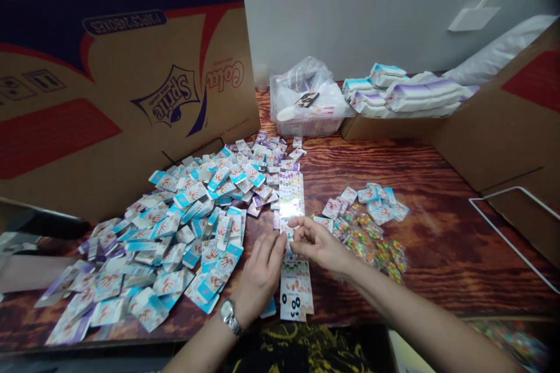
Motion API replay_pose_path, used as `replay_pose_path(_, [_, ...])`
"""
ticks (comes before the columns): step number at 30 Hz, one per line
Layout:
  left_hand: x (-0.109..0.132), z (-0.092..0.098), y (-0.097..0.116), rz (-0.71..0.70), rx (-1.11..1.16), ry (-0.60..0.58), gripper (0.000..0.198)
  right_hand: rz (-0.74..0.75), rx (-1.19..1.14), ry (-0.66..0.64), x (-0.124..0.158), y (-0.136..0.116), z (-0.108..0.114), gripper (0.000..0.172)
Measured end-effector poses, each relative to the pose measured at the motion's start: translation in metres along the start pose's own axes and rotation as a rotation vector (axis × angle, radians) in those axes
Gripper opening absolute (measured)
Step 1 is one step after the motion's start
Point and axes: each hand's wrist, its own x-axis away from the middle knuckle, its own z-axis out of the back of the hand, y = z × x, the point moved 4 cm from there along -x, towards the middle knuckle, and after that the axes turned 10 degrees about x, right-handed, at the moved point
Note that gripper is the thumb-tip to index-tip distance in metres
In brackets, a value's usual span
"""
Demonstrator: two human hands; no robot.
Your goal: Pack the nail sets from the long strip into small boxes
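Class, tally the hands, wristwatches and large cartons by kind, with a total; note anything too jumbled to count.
Hands (left hand, right hand): 2
Wristwatch: 1
Large cartons: 2
Total: 5, leaving out the small boxes, too overlapped to count

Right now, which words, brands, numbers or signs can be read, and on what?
"Sprite", upside down on the large left carton
"Cola", same carton, upside down
"30PCS" and "24BOXES", same carton, upside down
Too small or blurred: the carton's other print, small boxes, printed sheets, wrapped packs.

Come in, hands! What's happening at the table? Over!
Left hand and right hand close together at the printed sheets. Small boxes heaped close on the left. Colourful packets on the right.
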Motion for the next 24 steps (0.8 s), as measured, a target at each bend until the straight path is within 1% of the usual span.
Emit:
replay_pose_path(2, [0.000, 0.000, 0.002, -0.023, -0.029, 0.013, 0.057, 0.026, 0.146, 0.036, 0.001, -0.005, 0.000, 0.028])
replay_pose_path(4, [0.000, 0.001, 0.003, -0.048, -0.054, 0.023, 0.056, 0.053, 0.311, 0.061, 0.002, -0.010, 0.001, 0.029])
replay_pose_path(8, [-0.001, 0.001, 0.007, -0.115, -0.086, 0.009, 0.053, 0.066, 0.524, 0.052, -0.003, -0.010, 0.006, 0.032])
replay_pose_path(10, [-0.002, 0.000, 0.008, -0.127, -0.079, -0.002, 0.054, 0.024, 0.519, 0.045, -0.009, -0.003, 0.008, 0.036])
replay_pose_path(13, [-0.005, -0.002, 0.006, -0.084, 0.008, -0.034, 0.057, -0.095, 0.320, -0.041, -0.012, 0.010, 0.005, 0.035])
replay_pose_path(14, [-0.007, -0.001, 0.005, -0.056, 0.064, -0.030, 0.056, -0.100, 0.259, -0.050, -0.010, 0.011, 0.004, 0.033])
replay_pose_path(15, [-0.009, 0.000, 0.003, -0.020, 0.129, -0.014, 0.054, -0.069, 0.235, -0.027, -0.007, 0.010, 0.004, 0.032])
replay_pose_path(16, [-0.011, 0.002, 0.002, 0.020, 0.197, 0.011, 0.051, -0.004, 0.255, 0.024, -0.003, 0.005, 0.005, 0.030])
replay_pose_path(19, [-0.015, 0.008, -0.002, 0.140, 0.356, 0.079, 0.042, 0.291, 0.495, 0.195, 0.015, -0.016, 0.008, 0.016])
replay_pose_path(20, [-0.016, 0.009, -0.002, 0.160, 0.384, 0.091, 0.040, 0.373, 0.578, 0.228, 0.020, -0.022, 0.007, 0.012])
replay_pose_path(21, [-0.017, 0.009, -0.001, 0.164, 0.397, 0.101, 0.039, 0.428, 0.635, 0.246, 0.023, -0.026, 0.006, 0.012])
replay_pose_path(22, [-0.017, 0.010, 0.000, 0.156, 0.397, 0.112, 0.039, 0.447, 0.662, 0.261, 0.025, -0.028, 0.004, 0.013])
replay_pose_path(24, [-0.016, 0.010, 0.002, 0.122, 0.361, 0.134, 0.040, 0.402, 0.632, 0.286, 0.023, -0.025, 0.001, 0.014])
